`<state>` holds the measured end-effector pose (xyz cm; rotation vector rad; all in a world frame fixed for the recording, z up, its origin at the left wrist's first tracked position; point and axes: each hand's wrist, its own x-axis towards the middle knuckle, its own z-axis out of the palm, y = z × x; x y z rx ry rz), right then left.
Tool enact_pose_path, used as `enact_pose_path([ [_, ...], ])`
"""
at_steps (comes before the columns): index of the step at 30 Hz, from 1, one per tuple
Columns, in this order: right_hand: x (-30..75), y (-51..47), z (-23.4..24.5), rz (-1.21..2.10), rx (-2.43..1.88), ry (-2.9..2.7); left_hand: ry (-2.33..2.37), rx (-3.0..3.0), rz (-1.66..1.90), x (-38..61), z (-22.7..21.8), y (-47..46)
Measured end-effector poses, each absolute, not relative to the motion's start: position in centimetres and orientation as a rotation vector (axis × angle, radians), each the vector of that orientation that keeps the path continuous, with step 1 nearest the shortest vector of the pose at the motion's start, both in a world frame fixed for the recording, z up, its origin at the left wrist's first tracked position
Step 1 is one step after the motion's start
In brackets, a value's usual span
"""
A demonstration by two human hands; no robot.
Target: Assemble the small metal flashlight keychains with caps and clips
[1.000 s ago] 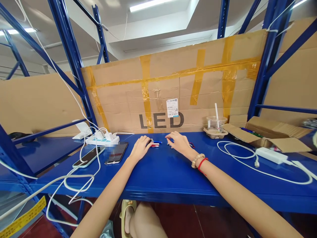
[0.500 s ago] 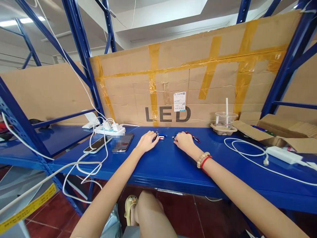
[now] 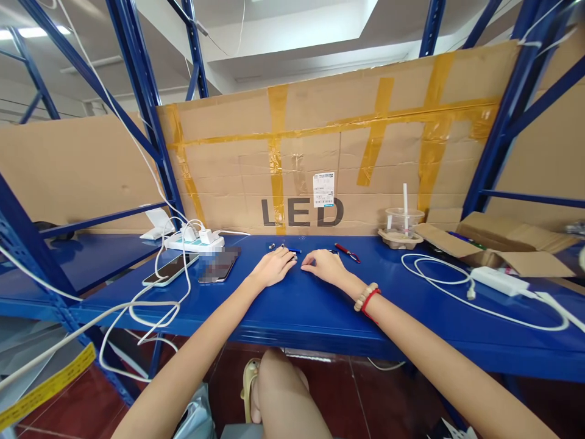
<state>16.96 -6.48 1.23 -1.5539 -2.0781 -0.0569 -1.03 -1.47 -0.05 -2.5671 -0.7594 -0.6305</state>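
A: How does each grip stand?
B: Left hand (image 3: pixel 274 267): fingers at a small piece (image 3: pixel 294 258), hold unclear. Right hand (image 3: pixel 324 266): narrow; contents hidden.
A: Position?
B: Towards the shelf's (image 3: pixel 292 311) rear edge, beside a blue item (image 3: pixel 297 251). Steady left fingertips should aid precision.

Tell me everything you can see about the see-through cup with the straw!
The cup is clear and wide-rimmed, and looks like plastic. It stands upright, with a white straw poking up above its rim. A whitish patch shows on its left side. Its bottom sits in a beige holder that looks like moulded paper, on the blue shelf, in front of the cardboard wall. Neither hand touches it. Whether any drink is left, I can't tell.
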Motion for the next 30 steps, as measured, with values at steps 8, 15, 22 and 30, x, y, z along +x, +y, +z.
enact_pose_path([
  [8, 16.5, -6.7, 1.5, -0.076, -1.246, -1.959, -0.745, -2.581, -0.630, -0.9, 0.3, -1.8],
  [15, 16.5, -5.7, 0.1, 0.169, -1.021, -1.936, -0.683, -2.558, -0.610, -1.0, 0.3, -1.9],
  [22, 19.0, -5.3, 1.5, -0.167, -1.413, -1.867, -0.834, -2.542, -0.634, -1.2, 0.0, -1.4],
  [30, 20.8, -4.7, -0.3, -0.236, -1.600, -2.017, -0.850, -2.530, -0.621, -1.2, 0.3, -1.9],
])
